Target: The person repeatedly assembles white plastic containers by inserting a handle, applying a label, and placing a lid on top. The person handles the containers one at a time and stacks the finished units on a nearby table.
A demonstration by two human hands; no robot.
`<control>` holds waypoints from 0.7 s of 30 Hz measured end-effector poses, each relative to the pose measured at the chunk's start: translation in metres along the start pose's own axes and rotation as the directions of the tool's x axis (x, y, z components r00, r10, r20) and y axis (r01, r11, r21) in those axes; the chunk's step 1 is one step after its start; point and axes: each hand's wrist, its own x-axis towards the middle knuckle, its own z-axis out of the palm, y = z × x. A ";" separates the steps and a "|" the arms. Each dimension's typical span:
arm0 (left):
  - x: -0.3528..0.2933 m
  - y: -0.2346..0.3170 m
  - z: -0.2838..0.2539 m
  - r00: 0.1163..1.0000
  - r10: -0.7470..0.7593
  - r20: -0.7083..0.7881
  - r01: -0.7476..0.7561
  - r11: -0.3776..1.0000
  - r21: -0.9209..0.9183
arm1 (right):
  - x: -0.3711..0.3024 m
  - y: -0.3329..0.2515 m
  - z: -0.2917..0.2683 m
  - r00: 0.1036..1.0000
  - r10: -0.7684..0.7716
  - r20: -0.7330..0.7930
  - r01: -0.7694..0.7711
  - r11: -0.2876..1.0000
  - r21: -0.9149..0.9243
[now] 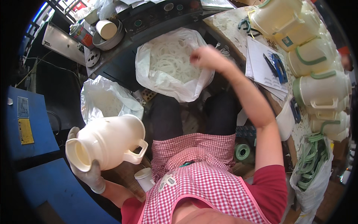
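My left hand [90, 176], in a pale glove, is wrapped round the neck end of a cream plastic jug [113, 138]. The jug lies on its side in the air, its spout end to the left and its handle on the lower right. Over the right part of an open white plastic bag [182, 92] hovers my bare right hand [209, 58]. Its fingers are smeared by motion, so what they hold, if anything, is hidden. Many translucent rings [167, 58] fill that bag.
A second white bag [100, 99] stands left of it. On the right-hand bench are several cream jugs [317, 91] with green parts, papers [257, 71] and a blue cutter [279, 67]. Green handles [311, 162] fill a bag below. Blue metal boxes [33, 123] border the left.
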 end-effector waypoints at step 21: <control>-0.034 0.039 0.109 0.801 0.397 0.448 -0.493 0.862 0.116 | -0.184 -0.265 -0.013 0.969 -0.142 -0.204 0.240 0.332 0.912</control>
